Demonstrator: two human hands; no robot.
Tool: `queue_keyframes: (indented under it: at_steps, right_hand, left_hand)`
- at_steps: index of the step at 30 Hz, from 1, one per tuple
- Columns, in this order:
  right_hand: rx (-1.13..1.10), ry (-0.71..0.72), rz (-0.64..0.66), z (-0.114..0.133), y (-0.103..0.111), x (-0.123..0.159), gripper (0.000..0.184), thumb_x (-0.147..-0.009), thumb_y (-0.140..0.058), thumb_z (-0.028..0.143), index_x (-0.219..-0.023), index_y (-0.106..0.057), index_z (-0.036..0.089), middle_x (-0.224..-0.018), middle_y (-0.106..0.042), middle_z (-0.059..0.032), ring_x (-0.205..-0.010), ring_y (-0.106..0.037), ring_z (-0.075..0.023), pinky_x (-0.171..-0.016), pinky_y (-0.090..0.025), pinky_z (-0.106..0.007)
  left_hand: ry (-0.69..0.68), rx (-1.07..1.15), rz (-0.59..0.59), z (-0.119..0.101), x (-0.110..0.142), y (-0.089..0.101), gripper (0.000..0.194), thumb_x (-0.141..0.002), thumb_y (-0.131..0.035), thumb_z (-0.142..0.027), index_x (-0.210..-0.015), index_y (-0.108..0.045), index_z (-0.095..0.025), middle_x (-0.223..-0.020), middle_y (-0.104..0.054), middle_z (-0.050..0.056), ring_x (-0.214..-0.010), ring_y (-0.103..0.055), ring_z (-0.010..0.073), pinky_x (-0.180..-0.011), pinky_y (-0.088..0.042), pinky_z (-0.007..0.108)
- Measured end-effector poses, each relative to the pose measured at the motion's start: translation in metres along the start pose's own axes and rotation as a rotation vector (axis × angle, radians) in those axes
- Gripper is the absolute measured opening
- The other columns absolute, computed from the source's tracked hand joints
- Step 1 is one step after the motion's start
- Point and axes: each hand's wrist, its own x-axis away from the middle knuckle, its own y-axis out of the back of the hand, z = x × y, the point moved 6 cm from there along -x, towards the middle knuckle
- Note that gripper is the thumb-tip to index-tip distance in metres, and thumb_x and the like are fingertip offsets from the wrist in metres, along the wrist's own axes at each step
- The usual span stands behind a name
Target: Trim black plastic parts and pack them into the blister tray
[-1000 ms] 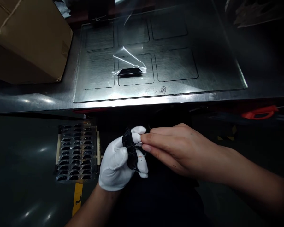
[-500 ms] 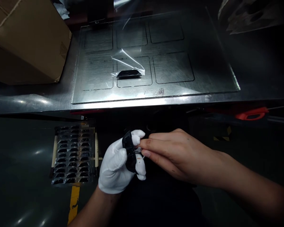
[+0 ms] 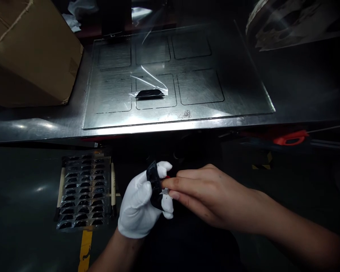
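My left hand (image 3: 134, 209), in a white glove, is closed around a black plastic part (image 3: 153, 178) held upright on edge, with its ribbed hollow side showing. My bare right hand (image 3: 209, 194) pinches a small metal blade (image 3: 164, 192), whose tip lies against or just beside the part's edge. Most of the blade is hidden by the fingers, and a bit of red shows above them. A similar black part (image 3: 150, 93) in clear film lies on the glass sheet (image 3: 198, 111) on the bench.
A cardboard box (image 3: 36, 68) stands at the bench's left. Lower left, a tray (image 3: 83, 189) bears rows of black parts in clear pockets. An orange-red handle (image 3: 291, 138) sits under the bench edge at right. A large pale roll-like object (image 3: 283, 28) is at back right.
The bench and tray have shifted slightly in view as the head moved. The blade's tip now shows beside the black part, and a bit of red appears above the right fingers.
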Motion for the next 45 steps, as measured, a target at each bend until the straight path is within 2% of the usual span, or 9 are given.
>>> queue_keyframes:
  at_steps: [3, 5, 7, 12, 18, 28, 34, 41, 45]
  right_hand:
    - [-0.094, 0.000, -0.026, 0.002, 0.003, 0.002, 0.027, -0.108, -0.053, 0.027, -0.126, -0.071, 0.019, -0.108, -0.076, -0.0024, -0.091, -0.071, -0.0102, -0.079, -0.052, -0.020]
    - [-0.131, -0.007, -0.088, 0.002, 0.014, 0.004, 0.028, -0.107, -0.054, 0.024, -0.129, -0.069, 0.019, -0.107, -0.075, -0.0021, -0.093, -0.070, -0.0095, -0.081, -0.053, -0.018]
    - [-0.096, -0.019, -0.168, 0.002, 0.030, 0.006, 0.032, -0.106, -0.054, 0.021, -0.136, -0.066, 0.020, -0.108, -0.074, -0.0030, -0.094, -0.069, -0.0104, -0.081, -0.054, -0.019]
    - [0.230, 0.105, -0.231, 0.018, 0.056, -0.003, 0.036, -0.104, -0.058, 0.020, -0.139, -0.066, 0.018, -0.112, -0.075, -0.0069, -0.100, -0.068, -0.0174, -0.086, -0.055, -0.030]
    - [0.484, 0.092, -0.119, 0.026, 0.055, -0.015, 0.031, -0.107, -0.053, 0.030, -0.130, -0.073, 0.023, -0.101, -0.076, -0.0046, -0.088, -0.067, -0.0188, -0.073, -0.053, -0.031]
    - [0.609, 0.045, -0.082, 0.025, 0.053, -0.016, 0.031, -0.107, -0.052, 0.032, -0.125, -0.075, 0.024, -0.096, -0.076, -0.0054, -0.083, -0.067, -0.0198, -0.068, -0.049, -0.031]
    - [0.645, -0.008, -0.056, 0.020, 0.053, -0.014, 0.030, -0.105, -0.052, 0.028, -0.124, -0.076, 0.024, -0.094, -0.076, -0.0058, -0.082, -0.067, -0.0222, -0.065, -0.044, -0.033]
    - [0.617, 0.004, 0.011, 0.026, 0.061, -0.027, 0.017, -0.095, -0.064, 0.022, -0.093, -0.081, 0.022, -0.075, -0.073, -0.0056, -0.073, -0.066, -0.0225, -0.061, -0.044, -0.034]
    - [0.594, 0.006, 0.074, 0.039, 0.064, -0.039, 0.023, -0.093, -0.067, 0.023, -0.073, -0.079, 0.023, -0.057, -0.064, -0.0034, -0.070, -0.068, -0.0215, -0.062, -0.048, -0.034]
  left_hand:
    - [-0.028, -0.012, 0.003, -0.003, 0.001, -0.001, 0.034, -0.098, -0.066, -0.040, -0.122, -0.076, -0.018, -0.092, -0.074, 0.006, -0.057, -0.068, 0.0085, -0.052, -0.055, 0.014]
    - [-0.062, -0.047, -0.009, -0.006, 0.002, 0.000, 0.032, -0.099, -0.064, -0.041, -0.122, -0.077, -0.022, -0.114, -0.075, 0.009, -0.058, -0.067, 0.0069, -0.052, -0.054, 0.014]
    - [-0.089, -0.109, -0.027, -0.010, 0.003, 0.000, 0.033, -0.099, -0.063, -0.042, -0.122, -0.077, -0.022, -0.121, -0.075, 0.011, -0.058, -0.066, 0.0072, -0.051, -0.054, 0.015]
    - [-0.036, -0.217, -0.038, -0.011, 0.007, -0.005, 0.040, -0.097, -0.067, -0.045, -0.125, -0.074, -0.018, -0.075, -0.074, 0.007, -0.059, -0.068, 0.0125, -0.055, -0.054, 0.018]
    - [0.014, -0.235, -0.052, -0.011, 0.014, -0.010, 0.040, -0.096, -0.070, -0.047, -0.125, -0.074, -0.020, -0.079, -0.076, 0.007, -0.062, -0.068, 0.0120, -0.059, -0.055, 0.018]
    - [0.018, -0.346, -0.122, -0.013, 0.013, -0.011, 0.039, -0.095, -0.072, -0.044, -0.125, -0.074, -0.020, -0.073, -0.075, 0.006, -0.063, -0.067, 0.0129, -0.063, -0.054, 0.021]
    - [0.087, -0.377, -0.160, -0.012, 0.013, -0.008, 0.042, -0.094, -0.071, -0.045, -0.126, -0.074, -0.018, -0.070, -0.073, 0.007, -0.063, -0.067, 0.0150, -0.061, -0.054, 0.023]
    - [0.197, -0.335, -0.149, -0.006, 0.011, -0.004, 0.037, -0.094, -0.070, -0.045, -0.118, -0.076, -0.017, -0.069, -0.073, 0.008, -0.058, -0.066, 0.0139, -0.055, -0.052, 0.019]
    - [0.237, -0.338, -0.140, -0.003, 0.011, 0.000, 0.034, -0.096, -0.067, -0.043, -0.115, -0.076, -0.016, -0.068, -0.073, 0.008, -0.059, -0.067, 0.0142, -0.055, -0.051, 0.020]
